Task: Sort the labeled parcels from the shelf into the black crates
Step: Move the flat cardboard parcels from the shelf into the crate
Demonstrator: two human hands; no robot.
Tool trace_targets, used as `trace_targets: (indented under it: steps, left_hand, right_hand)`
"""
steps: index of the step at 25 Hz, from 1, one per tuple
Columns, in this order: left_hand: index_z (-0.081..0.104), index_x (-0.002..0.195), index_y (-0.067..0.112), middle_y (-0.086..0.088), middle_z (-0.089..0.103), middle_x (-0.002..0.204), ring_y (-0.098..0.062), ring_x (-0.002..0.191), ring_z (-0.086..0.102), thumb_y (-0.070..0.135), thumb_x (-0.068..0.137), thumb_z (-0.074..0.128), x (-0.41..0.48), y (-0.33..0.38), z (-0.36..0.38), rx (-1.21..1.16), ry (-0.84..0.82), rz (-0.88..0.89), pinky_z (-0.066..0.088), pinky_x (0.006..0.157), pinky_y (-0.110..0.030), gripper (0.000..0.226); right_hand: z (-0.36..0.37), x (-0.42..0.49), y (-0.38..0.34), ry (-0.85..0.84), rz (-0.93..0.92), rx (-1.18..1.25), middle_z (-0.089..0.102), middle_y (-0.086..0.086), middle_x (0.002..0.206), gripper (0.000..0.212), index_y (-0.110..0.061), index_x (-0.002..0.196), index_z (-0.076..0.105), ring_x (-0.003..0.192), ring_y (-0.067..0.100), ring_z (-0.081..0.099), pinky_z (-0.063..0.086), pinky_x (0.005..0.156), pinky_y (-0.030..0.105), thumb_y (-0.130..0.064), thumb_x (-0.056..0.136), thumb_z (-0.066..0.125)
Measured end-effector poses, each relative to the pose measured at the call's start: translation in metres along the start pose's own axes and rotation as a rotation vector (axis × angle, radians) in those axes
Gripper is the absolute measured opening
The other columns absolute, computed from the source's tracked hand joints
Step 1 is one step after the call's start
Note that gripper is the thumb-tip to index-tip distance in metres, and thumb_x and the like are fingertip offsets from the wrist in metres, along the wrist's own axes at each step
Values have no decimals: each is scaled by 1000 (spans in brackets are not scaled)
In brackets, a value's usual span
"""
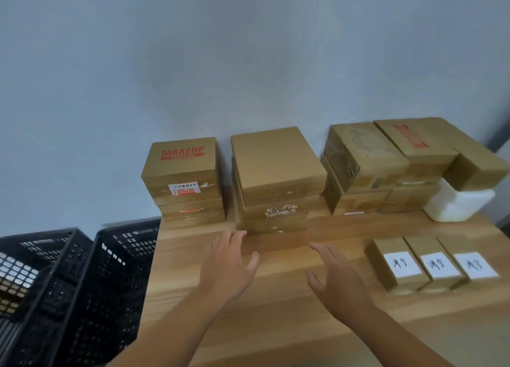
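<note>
One wooden table [276, 328] fills the room's near side. Off its left edge stand two black crates, the near crate [110, 297] tight against it and the far crate [33, 270] beside that. Stacked brown cartons [276, 168] line the wall, with a white tub [458, 203] under the right-hand pile. Three labelled parcels [436, 264] sit side by side at the right of the table. The left hand [226, 267] and the right hand [336, 281] hover mid-table, fingers spread, holding nothing.
</note>
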State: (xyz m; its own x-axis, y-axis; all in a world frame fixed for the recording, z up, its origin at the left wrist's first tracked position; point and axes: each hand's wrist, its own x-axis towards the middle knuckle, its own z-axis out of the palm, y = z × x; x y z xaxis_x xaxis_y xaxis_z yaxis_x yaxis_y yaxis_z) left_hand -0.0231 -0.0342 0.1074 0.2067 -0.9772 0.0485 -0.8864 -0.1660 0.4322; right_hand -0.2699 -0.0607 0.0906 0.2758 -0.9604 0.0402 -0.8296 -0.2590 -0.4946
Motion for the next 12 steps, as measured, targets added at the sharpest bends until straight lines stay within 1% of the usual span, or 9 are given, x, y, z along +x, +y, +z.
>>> trace_targets:
  steps: [2, 3, 5, 7, 8, 10, 12]
  left_hand:
    - [42, 147, 31, 13, 47, 141, -9, 131, 44, 56, 95, 49, 31, 0, 3, -10, 13, -45, 38, 112, -33, 58]
    - [42, 147, 31, 13, 47, 141, -10, 129, 46, 57, 95, 49, 49, 0, 5, -27, 21, -74, 39, 111, -33, 59]
    - [41, 148, 30, 11, 47, 141, -11, 127, 48, 57, 94, 52, 77, 2, 5, -47, 35, -127, 42, 108, -33, 61]
    - [39, 151, 27, 9, 47, 143, -14, 130, 48, 57, 93, 55, 102, 4, 7, -59, 46, -177, 42, 109, -34, 67]
    - [38, 152, 25, 8, 47, 144, -15, 133, 47, 57, 92, 57, 112, 5, 10, -70, 47, -206, 41, 110, -35, 71]
    - [37, 152, 23, 6, 48, 142, -17, 133, 46, 58, 90, 58, 124, 7, 15, -89, 36, -253, 41, 111, -37, 75]
    - [39, 149, 23, 7, 51, 137, -16, 128, 49, 60, 87, 60, 133, 10, 21, -116, 21, -290, 45, 106, -38, 74]
  right_hand:
    - [-6, 35, 9, 13, -6, 8, 50, -11, 143, 59, -25, 148, 46, 126, 9, 54, 38, 90, 19, -30, 93, 69]
    - [-8, 54, 14, 29, 7, 40, 49, -10, 144, 61, -24, 149, 45, 126, 10, 54, 40, 92, 20, -30, 93, 70]
    - [-13, 89, 21, 79, 69, 118, 48, -5, 146, 69, -21, 152, 40, 130, 13, 52, 47, 102, 30, -31, 92, 73]
    - [-16, 122, 31, 115, 148, 191, 46, 0, 150, 80, -17, 156, 34, 136, 17, 48, 46, 112, 43, -34, 90, 76]
    - [-18, 137, 37, 113, 186, 220, 44, 2, 153, 85, -16, 157, 31, 139, 19, 46, 44, 114, 46, -37, 89, 77]
    - [-20, 163, 48, 78, 234, 283, 41, 5, 157, 92, -15, 159, 28, 143, 22, 42, 41, 117, 48, -41, 86, 80]
    - [-20, 186, 59, 43, 230, 330, 41, 5, 159, 96, -15, 158, 28, 145, 22, 42, 40, 118, 47, -41, 83, 83]
